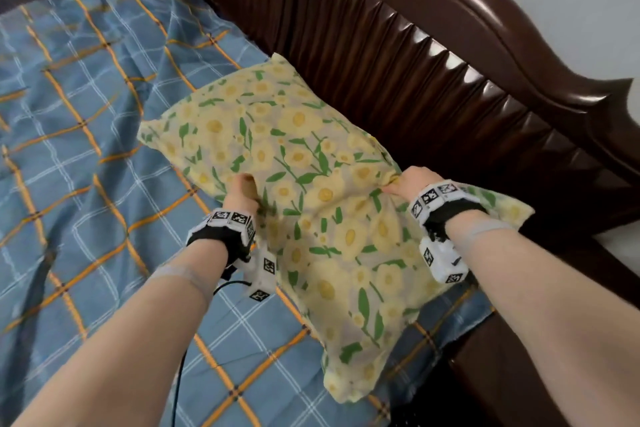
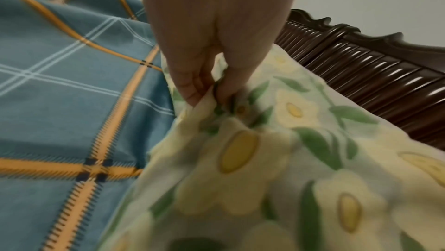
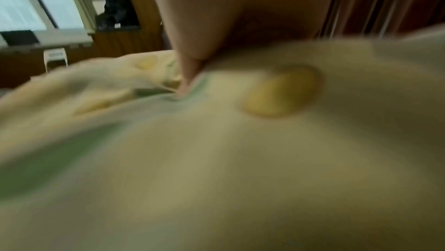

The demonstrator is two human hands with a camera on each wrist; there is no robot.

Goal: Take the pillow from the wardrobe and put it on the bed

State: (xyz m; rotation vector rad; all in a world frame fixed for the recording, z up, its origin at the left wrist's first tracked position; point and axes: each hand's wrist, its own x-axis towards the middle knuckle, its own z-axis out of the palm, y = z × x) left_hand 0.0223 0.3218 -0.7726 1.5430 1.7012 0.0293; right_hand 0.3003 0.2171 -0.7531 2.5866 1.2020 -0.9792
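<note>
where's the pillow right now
In the head view the floral pillow lies on the blue plaid bedspread, right of centre beside the dark wooden headboard. The left hand and right hand both pinch its fabric.

left hand (image 2: 211, 46) pinches pillow (image 2: 277, 169) (floral)

Open plaid blanket (image 1: 86, 149) fills the frame's left and lower centre, free for passing. The dark wooden headboard (image 1: 450, 87) walls off the upper right, with the pillow (image 1: 311, 184) close against it.
</note>
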